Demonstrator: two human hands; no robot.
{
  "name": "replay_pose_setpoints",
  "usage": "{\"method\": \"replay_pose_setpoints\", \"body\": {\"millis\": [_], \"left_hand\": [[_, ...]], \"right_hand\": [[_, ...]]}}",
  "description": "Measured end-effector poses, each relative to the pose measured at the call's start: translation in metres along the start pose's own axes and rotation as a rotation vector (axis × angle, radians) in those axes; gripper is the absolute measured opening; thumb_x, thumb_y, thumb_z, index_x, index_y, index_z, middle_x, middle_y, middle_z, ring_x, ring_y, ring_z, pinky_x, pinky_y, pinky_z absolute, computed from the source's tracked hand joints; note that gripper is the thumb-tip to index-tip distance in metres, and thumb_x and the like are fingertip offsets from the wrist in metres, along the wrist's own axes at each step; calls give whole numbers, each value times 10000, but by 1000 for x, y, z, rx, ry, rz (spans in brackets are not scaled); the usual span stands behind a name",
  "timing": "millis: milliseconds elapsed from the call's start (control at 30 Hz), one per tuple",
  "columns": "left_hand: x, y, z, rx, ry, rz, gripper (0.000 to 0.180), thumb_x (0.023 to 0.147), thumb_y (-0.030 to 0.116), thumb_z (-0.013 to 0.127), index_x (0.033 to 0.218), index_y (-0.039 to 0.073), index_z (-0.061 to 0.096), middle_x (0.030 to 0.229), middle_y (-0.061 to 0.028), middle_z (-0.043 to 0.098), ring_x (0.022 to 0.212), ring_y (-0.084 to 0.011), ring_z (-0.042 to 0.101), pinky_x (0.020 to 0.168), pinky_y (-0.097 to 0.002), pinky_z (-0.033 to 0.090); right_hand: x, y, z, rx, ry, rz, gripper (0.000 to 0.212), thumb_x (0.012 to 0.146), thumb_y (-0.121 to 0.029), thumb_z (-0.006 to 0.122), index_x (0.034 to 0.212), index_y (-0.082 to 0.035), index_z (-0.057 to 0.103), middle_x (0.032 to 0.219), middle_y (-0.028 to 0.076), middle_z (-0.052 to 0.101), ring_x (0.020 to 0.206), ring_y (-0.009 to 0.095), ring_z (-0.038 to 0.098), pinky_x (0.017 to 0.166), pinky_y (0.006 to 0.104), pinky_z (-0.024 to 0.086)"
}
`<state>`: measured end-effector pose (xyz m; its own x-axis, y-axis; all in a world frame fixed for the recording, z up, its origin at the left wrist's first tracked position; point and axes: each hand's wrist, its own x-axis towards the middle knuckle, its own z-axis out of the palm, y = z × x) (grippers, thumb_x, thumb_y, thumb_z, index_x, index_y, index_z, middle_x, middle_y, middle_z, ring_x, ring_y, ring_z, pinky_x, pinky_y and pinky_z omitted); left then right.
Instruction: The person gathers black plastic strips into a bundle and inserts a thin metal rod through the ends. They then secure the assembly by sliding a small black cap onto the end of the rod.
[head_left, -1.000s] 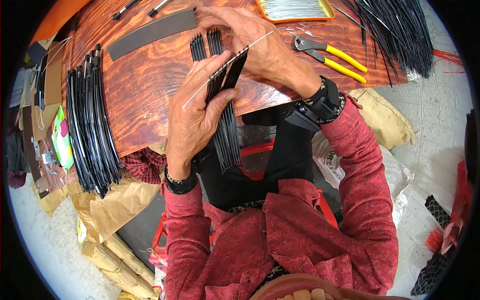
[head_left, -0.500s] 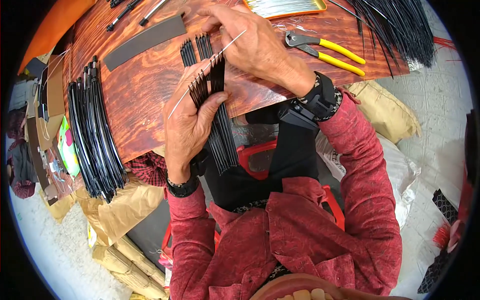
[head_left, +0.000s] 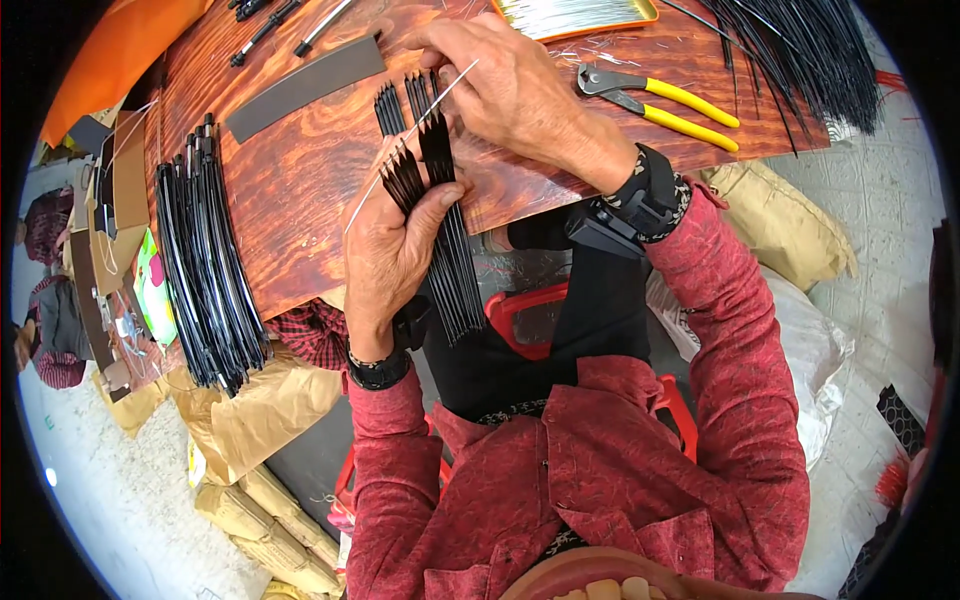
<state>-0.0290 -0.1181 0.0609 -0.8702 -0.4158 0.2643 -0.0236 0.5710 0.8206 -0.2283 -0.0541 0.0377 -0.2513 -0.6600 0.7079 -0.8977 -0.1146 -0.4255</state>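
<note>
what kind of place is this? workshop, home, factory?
Likely a small craft workshop, hedged. A wooden worktable holds stacked bundles of black ribs, yellow-handled pliers and a tray of thin metal wires; both hands thread a wire through black ribs.

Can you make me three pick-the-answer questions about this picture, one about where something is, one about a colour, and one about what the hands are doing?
1. Where do the pliers lie?
A. On the wooden table, to the right of the hands
B. On the floor
C. In the person's lap

2. What colour are the pliers' handles?
A. Blue
B. Yellow
C. Green

3. What is the left hand doing?
A. Resting open on the table
B. Gripping a bundle of thin black strips
C. Holding the pliers

Answers:
1. A, they rest on the table just past the right hand.
2. B, both handles are bright yellow.
3. B, its fingers close around the black strips while the right hand pinches a thin pale wire across them.
</note>
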Motion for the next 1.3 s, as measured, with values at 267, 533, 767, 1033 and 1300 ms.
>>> {"method": "replay_pose_setpoints", "body": {"millis": [267, 533, 767, 1033, 1300], "left_hand": [[2, -8, 2, 7, 60, 118, 338, 887, 104, 733, 1193, -21, 660, 1189, -183, 685, 1075, -336, 672, 949, -374, 510], [3, -4, -2, 99, -1, 104, 456, 865, 167, 752, 1272, -3, 637, 1303, -164, 659, 1235, -394, 602, 1105, -473, 428], [2, -8, -2, 114, 14, 153, 389, 861, 176, 752, 1192, -12, 673, 1303, -148, 661, 1234, -378, 602, 1098, -471, 432], [3, -4, 1, 13, 26, 96, 301, 844, 169, 764, 1056, -35, 703, 1323, -148, 649, 1209, -382, 610, 1062, -463, 455], [2, -3, 0, 34, 12, 85, 312, 842, 147, 765, 1095, -26, 705, 1319, -153, 647, 1173, -383, 618, 984, -419, 490]], "right_hand": [[0, 2, 3, -60, -38, -83, 277, 818, -97, 661, 1093, -72, 686, 986, 102, 663, 961, 330, 608, 864, 428, 510], [7, -12, -13, 17, -146, -47, 308, 828, -90, 664, 1133, -72, 701, 1040, 94, 640, 987, 322, 575, 876, 423, 477], [16, -25, -25, 86, -329, 12, 371, 887, -42, 614, 1258, -39, 632, 1086, 128, 569, 1007, 318, 489, 877, 418, 415], [18, -27, -28, 55, -343, 40, 356, 880, -49, 620, 1235, -45, 644, 1059, 128, 561, 985, 321, 490, 875, 411, 417], [15, -22, -24, 46, -348, 36, 369, 858, -36, 621, 1225, -58, 647, 1064, 129, 554, 974, 321, 489, 855, 407, 421]]}}
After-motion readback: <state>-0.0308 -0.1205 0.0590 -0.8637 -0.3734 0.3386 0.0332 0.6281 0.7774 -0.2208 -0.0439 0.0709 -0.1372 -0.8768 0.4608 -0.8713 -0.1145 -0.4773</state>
